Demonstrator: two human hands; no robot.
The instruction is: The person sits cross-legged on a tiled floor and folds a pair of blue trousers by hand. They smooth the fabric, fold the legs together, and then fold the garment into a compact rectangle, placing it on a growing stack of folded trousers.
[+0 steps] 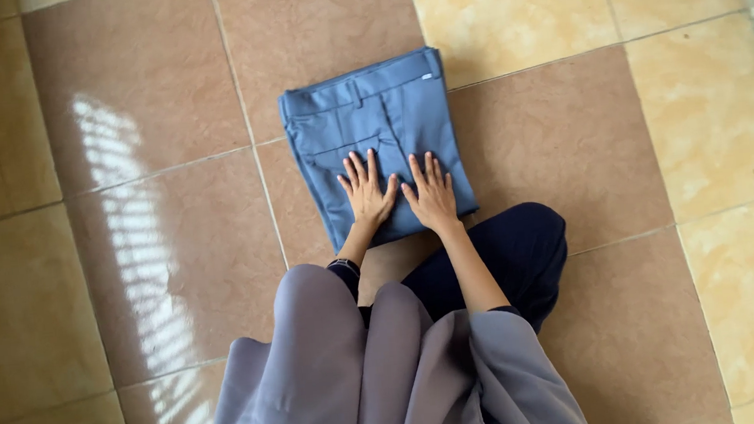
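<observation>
Pressing both palms flat on the folded blue trousers (375,139) on the floor.

From the head view, you have your left hand (366,193) and right hand (431,194) side by side on the near half of the trousers, thumbs almost touching. Neither grip closes on anything: your fingers lie spread and straight, palms down on the cloth, so you are holding the fold flat by weight, not by pinching. The trousers sit in a neat rectangle, waistband at the far edge, lying across a grout line of the tiled floor (140,96) just in front of your knees. Your grey garment (355,378) drapes over your lap, clear of the bundle, and a dark watch or band (342,264) shows at your left wrist.
</observation>
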